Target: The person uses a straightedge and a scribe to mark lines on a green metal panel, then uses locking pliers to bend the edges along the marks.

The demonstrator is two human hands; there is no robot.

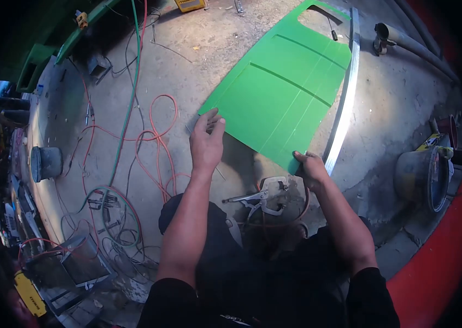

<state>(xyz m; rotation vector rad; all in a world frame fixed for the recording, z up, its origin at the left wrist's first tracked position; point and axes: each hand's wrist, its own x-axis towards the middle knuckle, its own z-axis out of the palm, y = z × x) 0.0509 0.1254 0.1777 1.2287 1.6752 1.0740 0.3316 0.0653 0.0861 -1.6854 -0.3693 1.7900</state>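
A flat green sheet panel (274, 93) with raised ribs and a cut-out at its far end stretches out before me. My right hand (311, 168) grips its near right corner, thumb on top and fingers underneath. At the near left corner is my left hand (207, 139), fingers loosely curved and apart from the thumb, beside or lightly touching the edge. Below the panel, between my feet, a locking C-clamp (266, 198) lies on the floor. Along the panel's right side runs a long, shiny metal bar (345, 98).
Red and green hoses (157, 134) loop over the concrete floor at left, near a dark bucket (48, 163). Another bucket (419, 177) with tools stands at right, beside a red surface (438, 257). A metal pipe (416, 46) lies at far right.
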